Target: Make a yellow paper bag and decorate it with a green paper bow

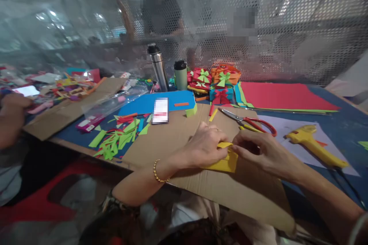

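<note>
My left hand (205, 146), with a beaded bracelet on its wrist, is closed over a small yellow box of paper or felt (225, 164) on the cardboard sheet (161, 145). A yellow flap sticks up between my two hands. My right hand (260, 147) pinches at the box's right upper edge with thumb and fingertips. Part of the box lies hidden under my left hand. Just beyond my hands rest red-handled scissors (250, 119), their blades pointing left. A little green folded piece (191, 110) and a yellow strip (213, 115) lie nearby.
A yellow glue gun (316, 145) lies on white paper at right. Red sheets (287, 95) are stacked behind. Green scraps (120, 139) and a phone (160, 110) sit left. A steel flask (158, 67), a green tumbler (181, 75) and decorated boxes (221, 78) stand at the back. Another person's arm (13, 118) is far left.
</note>
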Demonstrator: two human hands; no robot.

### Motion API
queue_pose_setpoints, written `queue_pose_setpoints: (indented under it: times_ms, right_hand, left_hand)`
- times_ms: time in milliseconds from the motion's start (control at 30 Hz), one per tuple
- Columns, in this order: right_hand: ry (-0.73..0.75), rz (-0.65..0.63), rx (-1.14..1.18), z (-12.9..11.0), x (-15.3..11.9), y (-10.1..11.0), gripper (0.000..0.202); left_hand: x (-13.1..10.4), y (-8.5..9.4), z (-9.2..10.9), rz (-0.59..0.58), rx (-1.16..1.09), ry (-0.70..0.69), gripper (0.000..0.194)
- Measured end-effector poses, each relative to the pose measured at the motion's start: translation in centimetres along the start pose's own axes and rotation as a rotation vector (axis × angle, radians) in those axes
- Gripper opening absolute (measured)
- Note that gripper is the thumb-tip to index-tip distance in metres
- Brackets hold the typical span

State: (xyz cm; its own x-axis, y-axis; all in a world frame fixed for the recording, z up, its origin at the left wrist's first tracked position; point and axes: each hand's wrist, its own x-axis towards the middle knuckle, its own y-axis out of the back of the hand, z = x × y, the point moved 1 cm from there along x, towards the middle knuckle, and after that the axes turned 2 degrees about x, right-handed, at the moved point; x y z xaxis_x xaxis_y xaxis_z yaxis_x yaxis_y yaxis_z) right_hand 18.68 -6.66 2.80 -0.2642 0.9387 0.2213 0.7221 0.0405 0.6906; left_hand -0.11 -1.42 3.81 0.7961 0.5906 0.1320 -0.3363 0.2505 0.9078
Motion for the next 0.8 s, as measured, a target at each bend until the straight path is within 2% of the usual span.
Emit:
queue_pose_setpoints:
  times_ms: [133, 333, 533, 800]
  right_hand:
    - [0.043, 0.047, -0.039, 0.2, 0.0, -0.3, 0.027]
    - [-0.009, 0.071, -0.117, 0.6, -0.2, -0.8, 0.026]
    - [0.016, 0.08, -0.118, 0.9, -0.3, -1.0, 0.024]
    - [-0.018, 0.065, -0.111, 0.5, -0.4, -1.1, 0.023]
  left_hand:
    - [0.0, -0.1, 0.4, -0.009, 0.028, 0.006, 0.021]
    - [0.0, -0.4, 0.6, 0.008, 0.068, 0.004, 0.017]
    - [-0.2, -0.4, 0.7, 0.032, 0.1, -0.008, 0.016]
    - [0.0, -0.5, -0.2, -0.001, 0.05, -0.07, 0.015]
